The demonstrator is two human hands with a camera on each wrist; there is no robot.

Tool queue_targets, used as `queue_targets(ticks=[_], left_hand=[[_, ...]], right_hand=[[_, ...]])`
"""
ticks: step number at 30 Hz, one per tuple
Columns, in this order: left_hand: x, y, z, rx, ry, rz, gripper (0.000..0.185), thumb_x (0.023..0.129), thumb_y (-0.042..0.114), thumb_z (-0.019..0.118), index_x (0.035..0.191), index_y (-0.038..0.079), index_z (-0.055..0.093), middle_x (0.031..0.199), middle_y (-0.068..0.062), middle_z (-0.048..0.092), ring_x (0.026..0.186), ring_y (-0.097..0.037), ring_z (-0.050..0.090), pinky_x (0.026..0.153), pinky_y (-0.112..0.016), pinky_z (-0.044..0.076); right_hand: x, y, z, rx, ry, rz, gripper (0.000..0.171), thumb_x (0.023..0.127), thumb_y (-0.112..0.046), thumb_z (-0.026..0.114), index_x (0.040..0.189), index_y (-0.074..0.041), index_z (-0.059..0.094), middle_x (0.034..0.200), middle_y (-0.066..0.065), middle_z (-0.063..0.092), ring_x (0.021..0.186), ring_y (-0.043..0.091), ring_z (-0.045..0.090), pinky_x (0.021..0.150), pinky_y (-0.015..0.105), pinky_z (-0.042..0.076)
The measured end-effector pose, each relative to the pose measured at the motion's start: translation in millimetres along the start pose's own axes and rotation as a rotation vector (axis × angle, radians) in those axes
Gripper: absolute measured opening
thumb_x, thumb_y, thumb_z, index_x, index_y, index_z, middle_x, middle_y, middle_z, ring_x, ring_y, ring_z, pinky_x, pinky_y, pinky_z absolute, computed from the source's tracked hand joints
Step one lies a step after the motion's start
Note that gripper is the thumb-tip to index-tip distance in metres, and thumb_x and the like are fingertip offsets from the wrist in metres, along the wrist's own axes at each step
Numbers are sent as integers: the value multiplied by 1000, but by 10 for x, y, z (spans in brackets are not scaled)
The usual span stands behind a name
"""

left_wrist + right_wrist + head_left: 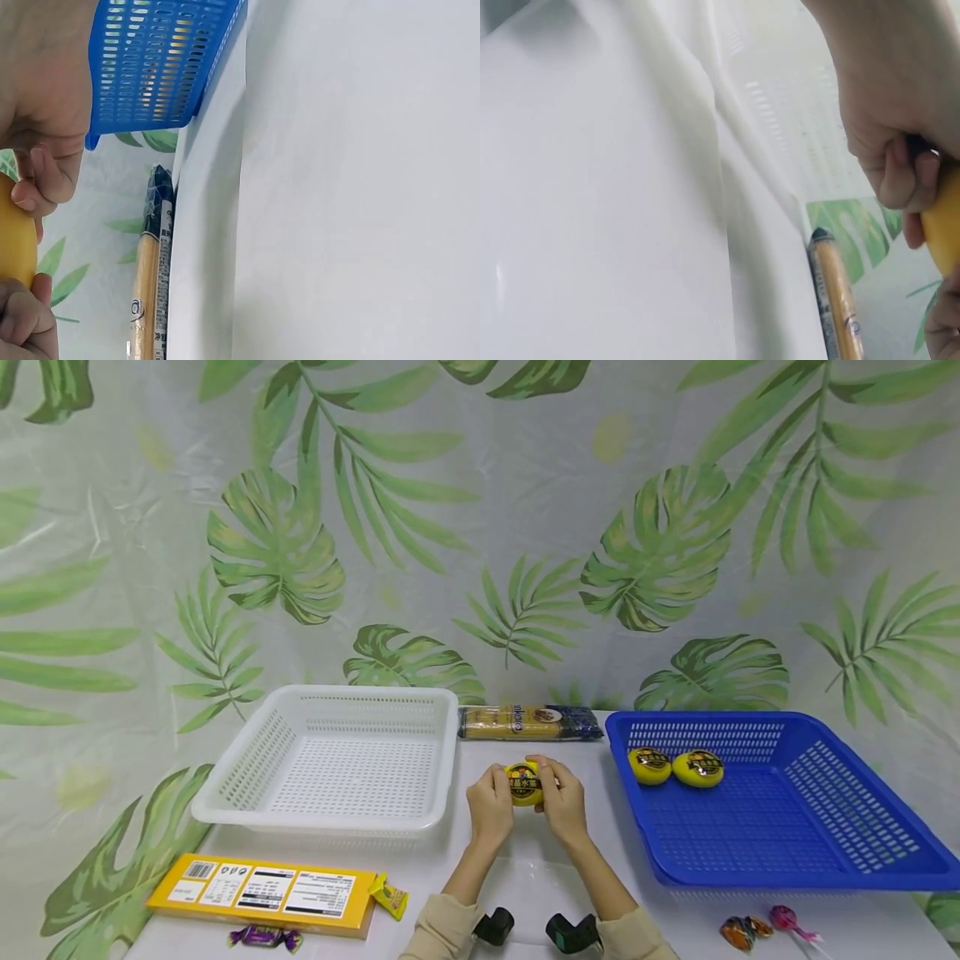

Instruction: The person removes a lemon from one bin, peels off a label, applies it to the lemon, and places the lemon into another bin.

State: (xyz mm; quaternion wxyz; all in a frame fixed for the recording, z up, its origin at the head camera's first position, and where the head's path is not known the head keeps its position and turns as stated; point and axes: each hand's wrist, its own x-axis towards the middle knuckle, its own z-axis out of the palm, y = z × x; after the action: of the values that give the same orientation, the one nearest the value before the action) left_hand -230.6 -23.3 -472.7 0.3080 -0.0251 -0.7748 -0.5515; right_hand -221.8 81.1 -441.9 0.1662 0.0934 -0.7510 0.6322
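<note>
Both hands, left (491, 802) and right (562, 802), pinched the yellow puck (524, 782); a loose fingertip grip risked dropping it.

Bright, even light fills the head view, with soft shadows under the white basket (330, 760) left of the grip. Both wrist views are washed out and blurred close up, perhaps from overexposure; the backdrop bends at the edges.

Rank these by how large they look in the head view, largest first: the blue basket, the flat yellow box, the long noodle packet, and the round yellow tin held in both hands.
1. blue basket
2. flat yellow box
3. long noodle packet, though it lies farther from the camera
4. round yellow tin, partly covered by the left hand and right hand
</note>
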Motion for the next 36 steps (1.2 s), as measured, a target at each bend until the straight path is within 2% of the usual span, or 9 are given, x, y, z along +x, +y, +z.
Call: queue_targets(ticks=[3,7,12,15,20,24,27,30,36], left_hand=[[5,-13,-19,9,-11,-31,34,93,7,37,65,3,56,51,-2,50,43,0,34,38,-14,28],[29,-22,-47,13,-13,-59,34,94,7,36,67,1,57,50,-2,48,41,-1,34,37,-17,31],[52,-18,-78,25,-24,-72,36,95,8,34,68,1,57,49,-2,49,40,-2,35,36,-19,32],[53,-14,-86,24,-48,-80,37,96,8,34,68,1,57,51,-2,50,41,-2,35,36,-19,32],[67,27,-108,52,-124,-57,39,97,10,32,63,5,51,50,3,42,41,-3,32,37,-16,26],[84,80,-133,84,-202,-3,38,98,9,33,66,5,53,50,3,43,40,-2,32,36,-14,26],[96,124,-151,41,-247,-11,31,98,8,37,79,-2,60,51,-5,52,37,-1,36,34,-14,30],[103,170,-153,-45,-275,-56,24,97,6,42,91,-6,61,54,-13,59,33,0,40,33,-14,32],[17,215,-35,-162,-328,-78,17,94,6,49,94,-6,61,61,-14,64,35,1,46,35,-16,39]], right_hand=[[-21,-108,-59,16,-81,-13,29,100,-4,39,112,11,60,87,26,60,43,15,51,40,20,44],[3,-15,-130,39,-214,-87,31,100,0,34,122,12,52,80,22,58,49,14,54,44,29,47],[26,177,-230,128,-380,-11,41,96,7,32,136,7,42,110,30,55,68,25,62,62,30,53],[23,199,-276,123,-437,27,54,88,10,44,140,3,37,127,31,46,74,26,63,68,29,54],[31,179,-299,-39,-453,-100,70,74,7,72,136,4,41,123,30,49,74,17,65,63,26,55],[48,137,-329,-203,-423,-180,70,66,2,81,129,3,50,118,23,56,80,19,62,60,24,53],[61,90,-395,-254,-426,-173,69,65,-1,84,126,0,52,116,20,58,86,23,59,61,23,53],[83,28,-511,-233,-454,-130,68,66,-3,83,126,-1,51,116,20,58,89,25,60,64,24,53],[166,-166,-868,-275,-503,-111,68,70,-6,81,129,-2,47,115,22,57,90,25,61,66,26,53]])
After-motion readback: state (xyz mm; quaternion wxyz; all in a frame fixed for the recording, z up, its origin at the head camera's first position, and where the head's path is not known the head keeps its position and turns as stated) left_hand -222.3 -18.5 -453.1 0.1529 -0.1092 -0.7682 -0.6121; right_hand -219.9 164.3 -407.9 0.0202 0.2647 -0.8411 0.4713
